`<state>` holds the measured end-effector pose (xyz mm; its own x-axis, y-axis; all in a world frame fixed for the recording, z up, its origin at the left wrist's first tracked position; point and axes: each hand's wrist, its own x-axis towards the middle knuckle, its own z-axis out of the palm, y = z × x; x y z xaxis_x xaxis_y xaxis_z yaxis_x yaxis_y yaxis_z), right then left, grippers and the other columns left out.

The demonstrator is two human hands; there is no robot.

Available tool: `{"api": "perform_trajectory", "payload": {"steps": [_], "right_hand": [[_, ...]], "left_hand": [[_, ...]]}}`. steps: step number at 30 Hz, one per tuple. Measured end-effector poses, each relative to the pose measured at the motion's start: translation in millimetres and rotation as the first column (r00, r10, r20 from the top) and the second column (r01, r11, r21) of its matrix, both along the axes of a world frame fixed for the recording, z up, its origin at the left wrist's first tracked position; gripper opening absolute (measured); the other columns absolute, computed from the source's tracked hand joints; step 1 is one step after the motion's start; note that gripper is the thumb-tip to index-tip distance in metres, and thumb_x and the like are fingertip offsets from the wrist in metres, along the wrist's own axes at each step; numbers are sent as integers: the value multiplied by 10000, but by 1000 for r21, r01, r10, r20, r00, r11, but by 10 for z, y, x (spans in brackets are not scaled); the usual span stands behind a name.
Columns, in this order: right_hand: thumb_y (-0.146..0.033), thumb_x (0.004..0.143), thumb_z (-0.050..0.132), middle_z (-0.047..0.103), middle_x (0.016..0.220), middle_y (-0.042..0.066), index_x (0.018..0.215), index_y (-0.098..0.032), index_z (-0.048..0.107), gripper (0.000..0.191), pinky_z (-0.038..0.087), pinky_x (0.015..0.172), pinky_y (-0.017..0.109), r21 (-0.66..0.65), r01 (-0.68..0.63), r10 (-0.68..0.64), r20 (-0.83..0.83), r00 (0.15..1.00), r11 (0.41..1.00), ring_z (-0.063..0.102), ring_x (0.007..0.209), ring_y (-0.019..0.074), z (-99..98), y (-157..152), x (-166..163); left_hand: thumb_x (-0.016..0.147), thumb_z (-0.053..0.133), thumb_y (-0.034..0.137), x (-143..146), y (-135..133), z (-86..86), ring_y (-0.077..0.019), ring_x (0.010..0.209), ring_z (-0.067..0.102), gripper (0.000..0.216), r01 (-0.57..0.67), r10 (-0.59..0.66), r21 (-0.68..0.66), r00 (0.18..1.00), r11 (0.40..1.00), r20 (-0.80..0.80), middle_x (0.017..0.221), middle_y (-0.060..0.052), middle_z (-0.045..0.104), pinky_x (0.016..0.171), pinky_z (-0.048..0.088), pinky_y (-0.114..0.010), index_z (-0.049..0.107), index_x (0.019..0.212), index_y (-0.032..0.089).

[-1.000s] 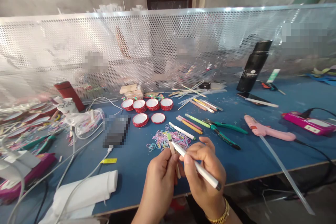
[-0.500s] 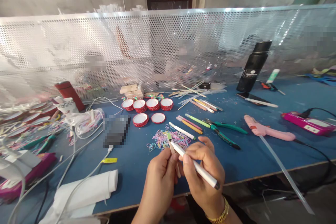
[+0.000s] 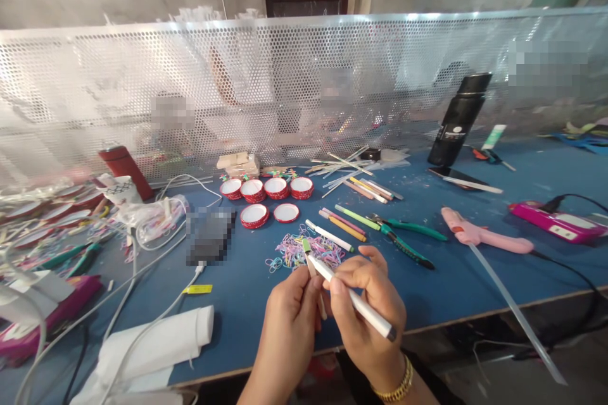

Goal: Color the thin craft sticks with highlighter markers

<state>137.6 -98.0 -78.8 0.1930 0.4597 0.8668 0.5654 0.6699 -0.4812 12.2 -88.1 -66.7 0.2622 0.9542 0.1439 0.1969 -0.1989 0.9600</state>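
1. Since the earlier frame, the right hand and its white marker had shifted slightly leftward; the left hand had barely moved.
2. The left hand was pinched on a pale stick, held up near the counter's near edge, its green end before a pile of coloured bands.
3. The right hand was closed round the marker's barrel, tip beside the stick; contact could not be told.
4. The stick looked light, stiff and probably snappable, best pinched low on its sides.
5. The marker seemed light, rigid and perhaps slippery, best gripped mid-barrel.
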Motion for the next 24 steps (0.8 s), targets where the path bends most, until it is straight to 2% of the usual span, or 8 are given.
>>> {"api": "perform_trajectory", "payload": {"steps": [24], "right_hand": [[-129, 895, 573, 633, 687, -52, 828, -221, 523, 124, 372, 1058, 493, -3, 39, -39, -21, 999, 999, 626, 646, 138, -16, 5, 1]], "left_hand": [[1001, 500, 432, 15, -12, 27, -101, 501, 404, 374, 0, -1, 11, 999, 1000, 34, 551, 39, 490, 488, 278, -212, 540, 719, 190]]}}
